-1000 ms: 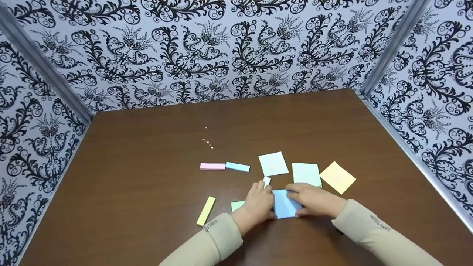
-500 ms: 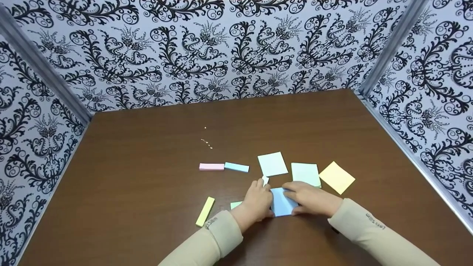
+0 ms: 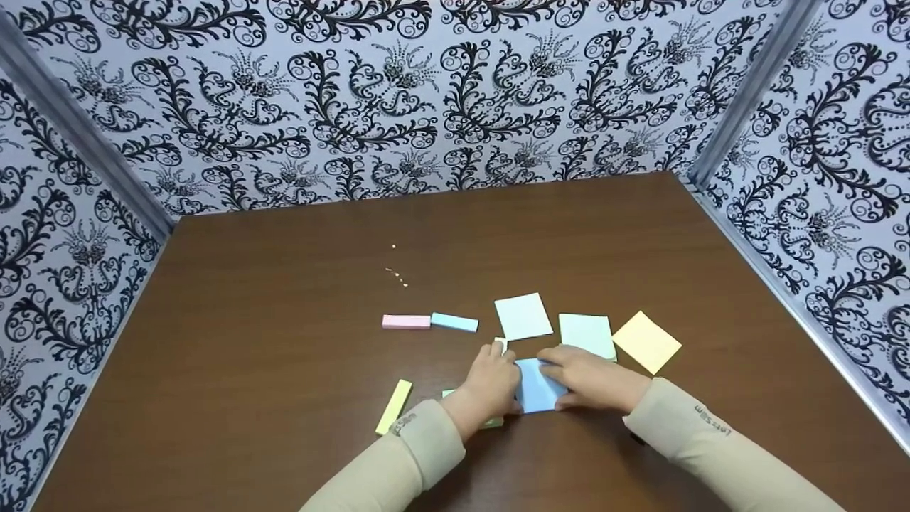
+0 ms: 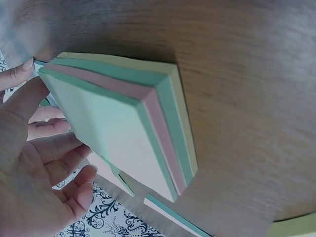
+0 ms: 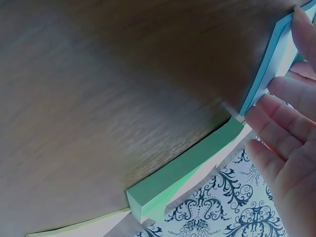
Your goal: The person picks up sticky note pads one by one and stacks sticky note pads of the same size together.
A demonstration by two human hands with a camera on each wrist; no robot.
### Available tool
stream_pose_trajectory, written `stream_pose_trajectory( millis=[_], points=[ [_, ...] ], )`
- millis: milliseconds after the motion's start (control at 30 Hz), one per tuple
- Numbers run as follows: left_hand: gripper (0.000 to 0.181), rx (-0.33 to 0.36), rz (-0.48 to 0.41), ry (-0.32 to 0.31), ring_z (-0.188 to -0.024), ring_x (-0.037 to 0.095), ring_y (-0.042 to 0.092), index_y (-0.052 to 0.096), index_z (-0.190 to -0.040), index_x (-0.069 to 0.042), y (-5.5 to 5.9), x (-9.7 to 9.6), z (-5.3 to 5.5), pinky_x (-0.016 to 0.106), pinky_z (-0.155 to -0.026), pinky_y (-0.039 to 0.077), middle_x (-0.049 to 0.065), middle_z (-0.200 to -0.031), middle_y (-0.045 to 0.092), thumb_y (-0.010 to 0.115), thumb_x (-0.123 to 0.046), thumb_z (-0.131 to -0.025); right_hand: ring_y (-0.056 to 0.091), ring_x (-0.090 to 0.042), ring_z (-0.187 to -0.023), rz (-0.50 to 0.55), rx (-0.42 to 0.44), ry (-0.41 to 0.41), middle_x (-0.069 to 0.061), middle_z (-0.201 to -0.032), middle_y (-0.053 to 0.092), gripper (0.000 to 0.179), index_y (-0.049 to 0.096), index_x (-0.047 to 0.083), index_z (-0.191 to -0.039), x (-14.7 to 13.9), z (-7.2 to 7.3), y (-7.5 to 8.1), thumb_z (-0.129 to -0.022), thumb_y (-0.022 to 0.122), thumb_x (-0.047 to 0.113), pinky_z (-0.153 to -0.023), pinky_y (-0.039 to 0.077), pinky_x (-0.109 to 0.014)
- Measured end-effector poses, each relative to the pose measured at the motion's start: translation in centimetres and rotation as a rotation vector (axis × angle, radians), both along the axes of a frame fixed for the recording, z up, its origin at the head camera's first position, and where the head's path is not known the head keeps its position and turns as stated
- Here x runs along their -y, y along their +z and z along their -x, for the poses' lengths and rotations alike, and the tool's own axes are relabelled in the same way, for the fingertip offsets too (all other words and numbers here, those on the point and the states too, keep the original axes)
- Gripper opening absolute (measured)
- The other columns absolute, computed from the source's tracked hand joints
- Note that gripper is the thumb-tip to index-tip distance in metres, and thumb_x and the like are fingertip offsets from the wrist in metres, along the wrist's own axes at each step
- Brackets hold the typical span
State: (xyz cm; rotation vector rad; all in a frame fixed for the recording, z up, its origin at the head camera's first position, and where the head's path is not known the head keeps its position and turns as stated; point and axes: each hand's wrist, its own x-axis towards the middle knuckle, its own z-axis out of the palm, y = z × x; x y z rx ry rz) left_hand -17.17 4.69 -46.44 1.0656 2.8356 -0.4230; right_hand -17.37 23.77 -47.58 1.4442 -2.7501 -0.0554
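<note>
Head view: Over the brown bench [image 3: 284, 299], the step in hand is looking like positioning, the next move probably calling for steady two-sided guidance; the right hand [image 3: 601, 377] is pinching the blue pad [image 3: 538, 387] at its right side, the left hand [image 3: 490, 380] curving by its left edge, grip unclear, the pad lying between.

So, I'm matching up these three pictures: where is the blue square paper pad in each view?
Head: blue square paper pad, below and slightly right of centre, between left hand and right hand.
Left wrist: probably the thin bluish sliver at upper left, mostly hidden.
Right wrist: upper right, at the right hand's fingers.
Shared landmark: black-and-white scroll-patterned wall.
</note>
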Motion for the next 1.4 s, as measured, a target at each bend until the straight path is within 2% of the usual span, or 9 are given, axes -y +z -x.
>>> stream_pose_trajectory(
  millis=[467,567,733,833,933,1000,1133,1300,1400],
  points=[
    [0.055,0.015,0.011,0.001,-0.109,0.019,0.043,0.065,-0.105,-0.014,0.0,0.0,0.7,0.032,-0.092,0.034,-0.001,-0.108,0.059,0.065,-0.058,-0.072,0.053,-0.027,-0.106,0.008,0.031,-0.023,-0.017,-0.118,0.054,0.054,0.06,-0.005,-0.112,0.3,0.2,0.2,-0.075,0.073,0.032,-0.091,0.043,-0.039],
    [0.052,0.017,0.002,-0.004,-0.108,0.019,0.043,0.065,-0.103,-0.015,0.0,0.0,0.7,0.032,-0.092,0.034,-0.001,-0.107,0.058,0.065,-0.057,-0.073,0.053,-0.03,-0.103,0.085,0.046,-0.006,-0.02,-0.115,0.054,0.047,0.06,-0.005,-0.106,-0.1,0.7,0.4,-0.074,0.074,0.026,-0.088,0.044,-0.041],
    [0.048,0.009,-0.022,-0.013,-0.107,0.02,0.043,0.066,-0.098,-0.015,0.2,0.1,0.7,0.033,-0.091,0.035,0.0,-0.106,0.058,0.065,-0.056,-0.073,0.054,-0.038,-0.098,0.291,0.034,-0.158,-0.026,-0.107,0.056,0.035,0.059,-0.012,-0.102,-2.4,2.4,2.0,-0.071,0.07,0.002,-0.082,0.044,-0.046],
    [0.048,0.009,-0.026,-0.011,-0.107,0.021,0.043,0.067,-0.097,-0.014,0.2,0.2,0.7,0.033,-0.091,0.034,0.001,-0.106,0.058,0.066,-0.056,-0.073,0.054,-0.039,-0.101,0.23,0.076,-0.289,-0.025,-0.108,0.056,0.036,0.057,-0.013,-0.106,-4.2,3.3,3.0,-0.075,0.068,0.0,-0.086,0.043,-0.049],
    [0.049,0.025,-0.02,-0.001,-0.11,0.022,0.042,0.067,-0.097,-0.014,0.3,0.3,0.6,0.034,-0.092,0.034,0.001,-0.108,0.058,0.066,-0.056,-0.073,0.05,-0.042,-0.108,0.096,0.197,-0.356,-0.025,-0.116,0.054,0.042,0.055,-0.011,-0.113,-5.4,3.9,3.2,-0.078,0.069,0.006,-0.092,0.038,-0.052],
    [0.05,0.034,-0.016,0.005,-0.112,0.022,0.042,0.066,-0.098,-0.014,0.3,0.3,0.5,0.034,-0.093,0.034,0.002,-0.109,0.057,0.066,-0.056,-0.072,0.046,-0.046,-0.112,0.048,0.255,-0.378,-0.024,-0.121,0.051,0.047,0.054,-0.009,-0.117,-5.8,4.1,2.9,-0.078,0.07,0.011,-0.091,0.036,-0.058],
    [0.05,0.045,-0.021,0.011,-0.113,0.021,0.042,0.066,-0.099,-0.015,0.3,0.2,0.5,0.033,-0.094,0.034,0.001,-0.11,0.057,0.067,-0.056,-0.071,0.043,-0.046,-0.116,0.03,0.285,-0.377,-0.024,-0.126,0.048,0.057,0.051,-0.008,-0.121,-5.6,4.3,2.0,-0.075,0.073,0.017,-0.093,0.033,-0.059],
    [0.05,0.032,-0.015,0.007,-0.099,0.016,0.04,0.066,-0.098,-0.016,0.4,0.0,0.5,0.031,-0.089,0.034,-0.002,-0.104,0.057,0.068,-0.057,-0.07,0.037,-0.041,-0.124,0.026,0.331,-0.39,-0.026,-0.133,0.04,0.073,0.041,-0.012,-0.129,-4.5,4.7,1.6,-0.075,0.073,0.024,-0.103,0.024,-0.053],
    [0.05,0.012,-0.01,0.002,-0.091,0.015,0.036,0.066,-0.097,-0.017,0.4,0.0,0.6,0.03,-0.085,0.032,-0.003,-0.1,0.056,0.068,-0.058,-0.07,0.036,-0.041,-0.125,0.024,0.355,-0.41,-0.025,-0.135,0.038,0.074,0.038,-0.011,-0.131,-4.3,4.9,1.6,-0.074,0.071,0.024,-0.102,0.027,-0.051]
  ],
)
